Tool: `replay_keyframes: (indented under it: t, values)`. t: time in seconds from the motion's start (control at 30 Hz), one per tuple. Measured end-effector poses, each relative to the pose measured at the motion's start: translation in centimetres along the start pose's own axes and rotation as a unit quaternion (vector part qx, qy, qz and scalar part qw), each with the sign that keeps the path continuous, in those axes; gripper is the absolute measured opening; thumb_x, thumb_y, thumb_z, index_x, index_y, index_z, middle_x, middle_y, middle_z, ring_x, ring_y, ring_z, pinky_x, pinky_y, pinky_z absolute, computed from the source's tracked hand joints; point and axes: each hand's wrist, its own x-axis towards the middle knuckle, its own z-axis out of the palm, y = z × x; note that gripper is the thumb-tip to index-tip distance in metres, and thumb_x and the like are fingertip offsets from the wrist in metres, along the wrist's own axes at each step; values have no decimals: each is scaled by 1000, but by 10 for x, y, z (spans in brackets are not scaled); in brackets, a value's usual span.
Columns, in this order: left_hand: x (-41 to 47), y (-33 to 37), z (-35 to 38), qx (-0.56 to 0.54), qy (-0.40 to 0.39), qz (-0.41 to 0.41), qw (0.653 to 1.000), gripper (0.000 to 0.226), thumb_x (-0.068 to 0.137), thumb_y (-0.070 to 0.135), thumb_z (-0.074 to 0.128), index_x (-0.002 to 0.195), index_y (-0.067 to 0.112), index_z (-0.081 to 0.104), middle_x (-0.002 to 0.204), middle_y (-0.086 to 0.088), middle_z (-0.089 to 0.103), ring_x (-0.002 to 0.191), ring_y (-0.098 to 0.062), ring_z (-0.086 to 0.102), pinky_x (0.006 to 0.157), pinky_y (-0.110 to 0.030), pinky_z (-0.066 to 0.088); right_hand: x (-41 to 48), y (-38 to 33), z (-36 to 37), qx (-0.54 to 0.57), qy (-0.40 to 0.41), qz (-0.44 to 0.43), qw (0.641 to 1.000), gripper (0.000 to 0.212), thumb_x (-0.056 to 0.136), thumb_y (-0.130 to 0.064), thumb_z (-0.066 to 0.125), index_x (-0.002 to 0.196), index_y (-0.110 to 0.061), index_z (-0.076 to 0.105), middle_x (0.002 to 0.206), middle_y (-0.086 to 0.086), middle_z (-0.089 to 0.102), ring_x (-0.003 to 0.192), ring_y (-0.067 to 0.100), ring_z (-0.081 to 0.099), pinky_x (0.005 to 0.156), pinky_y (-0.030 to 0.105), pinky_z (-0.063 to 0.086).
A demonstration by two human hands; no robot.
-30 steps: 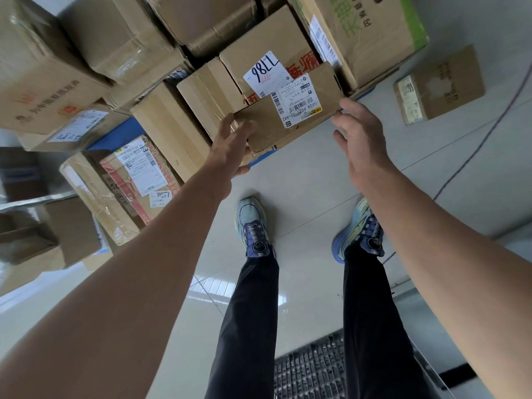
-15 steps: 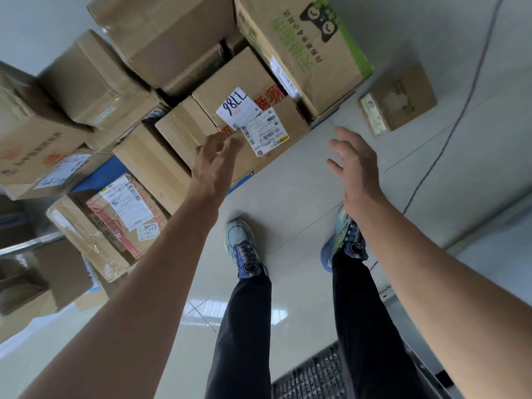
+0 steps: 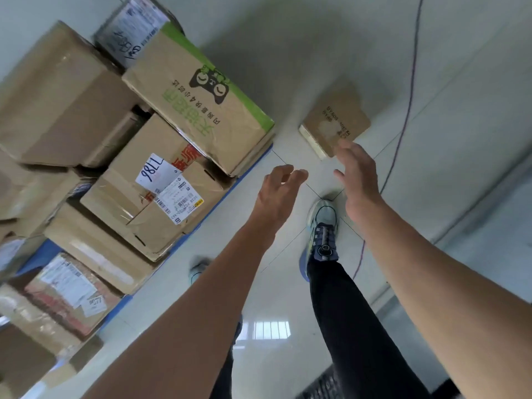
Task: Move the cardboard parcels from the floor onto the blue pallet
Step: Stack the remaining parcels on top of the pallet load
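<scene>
Our left hand (image 3: 280,187) and right hand (image 3: 358,180) are both up in the air, empty, with the fingers spread loose, so we hold nothing. One small box (image 3: 335,122) lies flat on the floor (image 3: 460,116), a little past our hands on the far right. We think this is the next one to move. Our right hand is just in front of its near corner, but we cannot tell if it touches. To do this well, we should bend down, put one hand on each side of the box, and squeeze it gently. It looks thin and light, so a soft grip should do. Then we lift it up and carry it left to the pallet (image 3: 244,174), whose blue edge peeks out from under the pile. The pallet is already very full. A big box with green print (image 3: 198,102) sits at the near right corner, and a box with a white label (image 3: 155,197) sits beside it. We will need a flat spot on top, so the small box does not slide off. A thin cable (image 3: 408,90) runs along the floor to the right of the small box. Our shoe (image 3: 324,226) is close to it, so we should step with care and not trip.
</scene>
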Motion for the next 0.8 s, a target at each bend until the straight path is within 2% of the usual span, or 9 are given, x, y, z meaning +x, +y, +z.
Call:
replay_keyframes:
  t: [0.1,0.13,0.23,0.33,0.4,0.53,0.63,0.7,0.8]
  values:
    - [50,5,33,-41,15,-78,996,58,81,58,54,133,33,58,141,3,54,130,-22,50,112,-53,42,50,0,-23,-12,3,20,1000,42,87,-37,57,126,-23,68,130,-6,64,123,13,56,115,42,43]
    - [69,4,42,-51,21,-99,994,63,81,58,55,137,29,56,138,3,54,125,-20,53,110,-53,44,67,0,-28,-19,3,28,999,43,84,-39,57,123,-24,68,127,-5,66,120,13,57,114,41,44]
    - [120,1,63,-82,24,-133,987,50,94,54,55,137,28,54,128,5,55,106,-11,54,96,-42,48,117,4,-41,-38,-2,35,999,60,84,-41,56,139,-17,61,137,2,63,118,14,56,104,31,46]
    - [161,2,78,-89,36,-153,984,48,96,53,54,137,27,53,121,7,53,105,-11,53,88,-39,46,163,12,-51,-62,-2,18,998,50,96,-36,57,142,-16,59,131,-4,65,106,3,58,78,12,42]
    - [182,2,87,-90,35,-165,982,51,96,54,52,139,26,51,124,6,52,108,-12,53,88,-39,45,189,16,-56,-95,-12,-3,995,46,95,-39,54,135,-16,61,117,-9,68,95,-7,61,71,11,42]
    - [216,-2,99,-124,43,-199,971,74,91,61,57,155,28,38,151,-2,44,129,-26,47,101,-45,45,233,20,-54,-180,-46,-39,982,52,99,-41,52,145,-17,52,143,7,55,126,20,52,101,29,37]
    - [232,-2,106,-159,51,-207,964,82,90,63,58,158,27,32,156,-1,39,124,-25,44,106,-48,40,253,18,-49,-217,-64,-39,973,60,102,-46,48,155,-18,43,157,7,45,144,25,41,121,41,28]
    - [239,-1,109,-176,46,-200,963,73,93,62,54,154,26,36,152,-1,42,120,-24,42,102,-46,39,259,19,-46,-231,-78,-36,969,60,105,-48,42,155,-16,42,159,6,44,147,27,39,122,47,28]
    - [239,2,110,-192,42,-188,962,65,95,64,52,149,28,45,148,1,50,131,-24,45,109,-48,38,259,19,-45,-242,-81,-36,966,58,107,-49,39,150,-12,48,155,8,48,145,27,41,120,43,31]
